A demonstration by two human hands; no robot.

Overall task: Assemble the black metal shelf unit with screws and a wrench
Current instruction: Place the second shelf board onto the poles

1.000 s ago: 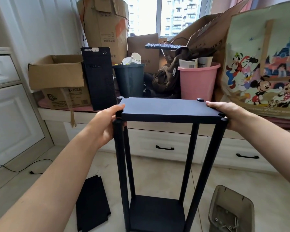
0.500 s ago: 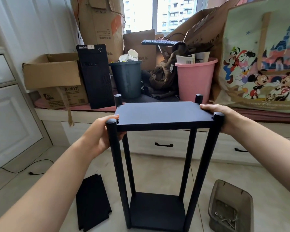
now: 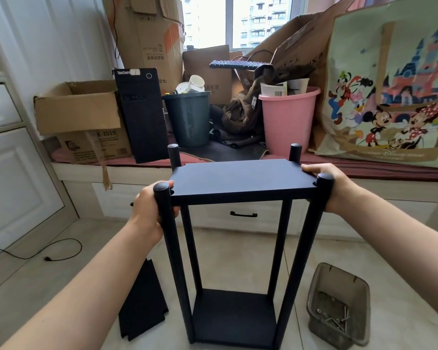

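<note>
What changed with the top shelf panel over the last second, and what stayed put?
The top shelf panel slid down the four posts, whose tips now stand clear above it. The left hand and right hand kept holding its ends. The bottom shelf, spare panel and screw tray did not move.

Both my hands on the upper shelf panel (image 3: 240, 178), one at each short end.

My left hand (image 3: 149, 210) is at the panel's left end, thumb lying on top near the front-left post (image 3: 172, 248) and the fingers curled underneath, the palm wrapping in behind that post. My right hand (image 3: 331, 188) is at the right end, thumb flat along the top edge, the other fingers tucked under and hidden behind the front-right post (image 3: 304, 248). Both forearms are bare and reach forward from the lower corners of my view, wrists roughly level, the left wrist bent slightly inward.
</note>
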